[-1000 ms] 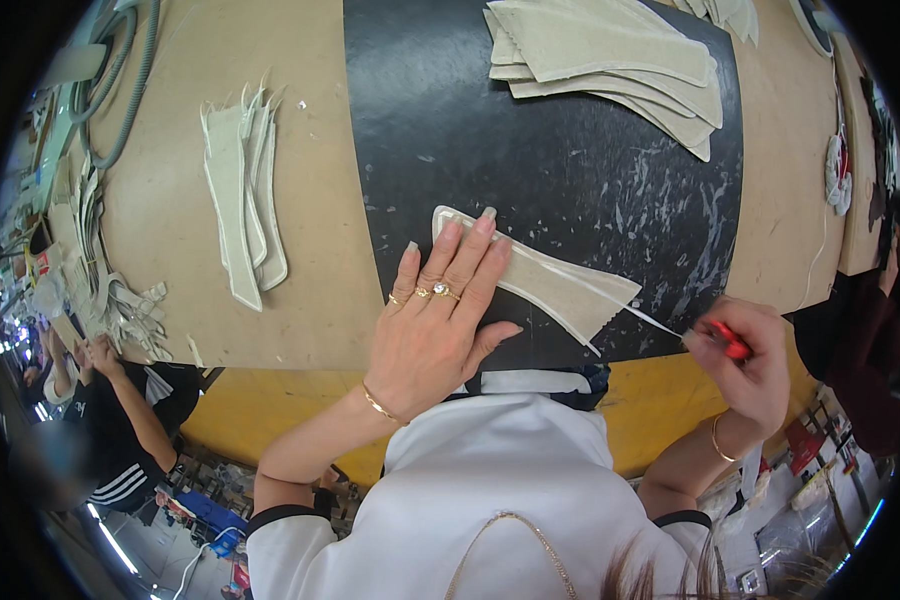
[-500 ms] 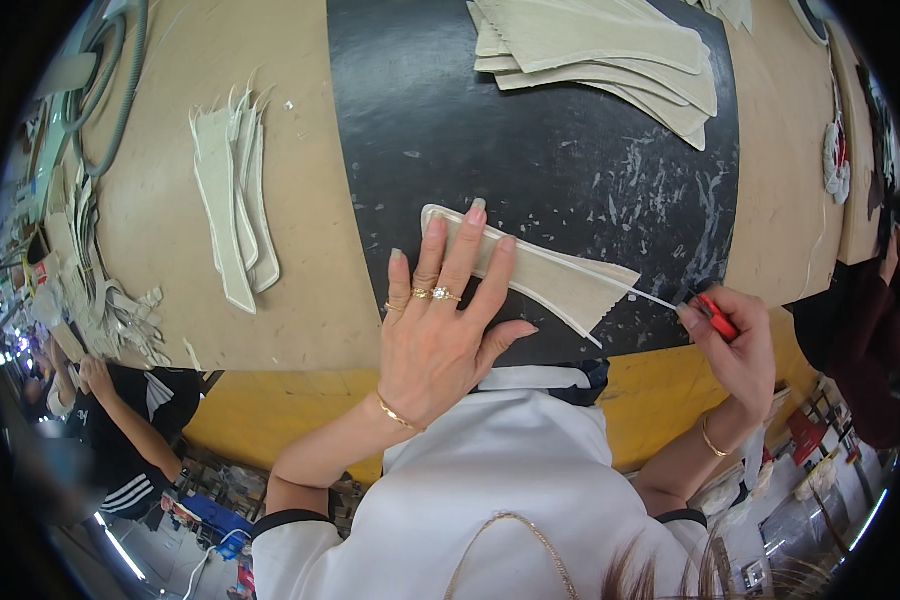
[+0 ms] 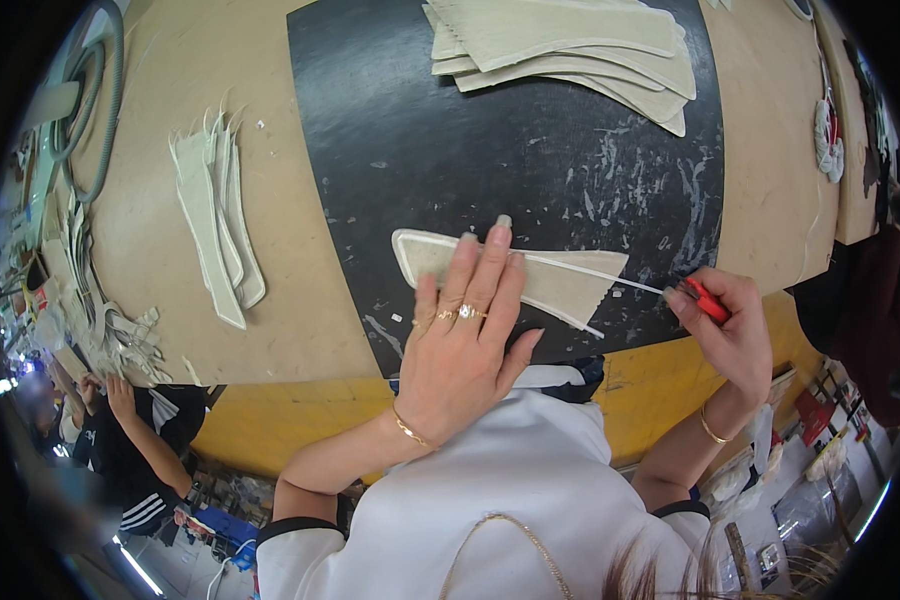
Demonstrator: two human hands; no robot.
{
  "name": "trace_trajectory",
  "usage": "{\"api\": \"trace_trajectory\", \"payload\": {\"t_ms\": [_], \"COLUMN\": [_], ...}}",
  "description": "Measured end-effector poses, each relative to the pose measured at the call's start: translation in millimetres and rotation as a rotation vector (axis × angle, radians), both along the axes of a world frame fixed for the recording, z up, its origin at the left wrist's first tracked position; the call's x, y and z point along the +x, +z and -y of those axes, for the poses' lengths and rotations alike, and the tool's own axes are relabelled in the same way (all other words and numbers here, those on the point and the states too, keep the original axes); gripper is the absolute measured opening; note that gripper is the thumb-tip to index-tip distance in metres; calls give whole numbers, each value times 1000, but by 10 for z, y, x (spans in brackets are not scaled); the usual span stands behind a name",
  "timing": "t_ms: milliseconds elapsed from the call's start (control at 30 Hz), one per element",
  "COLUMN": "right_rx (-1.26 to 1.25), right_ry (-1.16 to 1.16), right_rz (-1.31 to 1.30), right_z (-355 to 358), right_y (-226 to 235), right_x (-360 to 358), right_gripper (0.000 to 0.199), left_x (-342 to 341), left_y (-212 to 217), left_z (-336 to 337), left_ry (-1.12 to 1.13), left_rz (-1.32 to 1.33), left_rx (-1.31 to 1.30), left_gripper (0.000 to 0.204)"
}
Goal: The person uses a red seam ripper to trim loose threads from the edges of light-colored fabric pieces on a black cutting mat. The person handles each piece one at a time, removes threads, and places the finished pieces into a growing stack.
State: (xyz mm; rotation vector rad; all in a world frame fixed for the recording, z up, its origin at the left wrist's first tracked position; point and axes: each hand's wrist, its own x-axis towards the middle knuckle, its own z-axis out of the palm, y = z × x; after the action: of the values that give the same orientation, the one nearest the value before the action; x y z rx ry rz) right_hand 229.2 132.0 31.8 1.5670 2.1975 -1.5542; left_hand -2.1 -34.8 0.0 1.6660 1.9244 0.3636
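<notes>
A beige fabric piece (image 3: 570, 282), narrow at its left end and wide at its right, lies on the black mat (image 3: 420, 150). White piping runs along its edges. My left hand (image 3: 460, 335) lies flat across its middle, fingers stretched out, pressing it down. From the piece's upper edge a thin white cord (image 3: 630, 282) stretches taut to my right hand (image 3: 725, 325). That hand is closed at the mat's right border, thumb and fingers pinching the cord's end. A red-handled tool (image 3: 708, 300) sits in the same grip; its working end is mostly hidden.
Farther up the mat rests a stack of similar beige pieces (image 3: 590, 70). Several finished-edged strips (image 3: 215, 215) lie on the brown table (image 3: 260, 60) at left. Beyond them are a bundle of pale strips (image 3: 95, 300) and a grey hose (image 3: 98, 110). A person's arm (image 3: 150, 430) shows at lower left.
The fabric piece has turned slightly, its left end lower now, and my left hand has slid a little right along it. The cord stays taut. The whole view has shifted slightly.
</notes>
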Motion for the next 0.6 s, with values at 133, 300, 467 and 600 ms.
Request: {"api": "trace_trajectory", "payload": {"t_ms": [133,300,467,600], "right_rx": [-27,13,56,47], "right_ry": [-55,0,55,62], "right_rz": [-41,-4,-19,1], "right_z": [-21,-124,-241,-299], "right_y": [32,24,-9,-30], "right_x": [-12,-35,-71,-109], "right_gripper": [25,24,26,29], "left_x": [-11,29,93,248], "left_y": [-40,-49,-55,-55], "left_z": [-20,-13,-33,-83], "left_ry": [-3,-11,-7,30], "left_rz": [97,37,-42,-138], "left_rx": [78,93,73,70], "left_gripper": [73,70,63,60]}}
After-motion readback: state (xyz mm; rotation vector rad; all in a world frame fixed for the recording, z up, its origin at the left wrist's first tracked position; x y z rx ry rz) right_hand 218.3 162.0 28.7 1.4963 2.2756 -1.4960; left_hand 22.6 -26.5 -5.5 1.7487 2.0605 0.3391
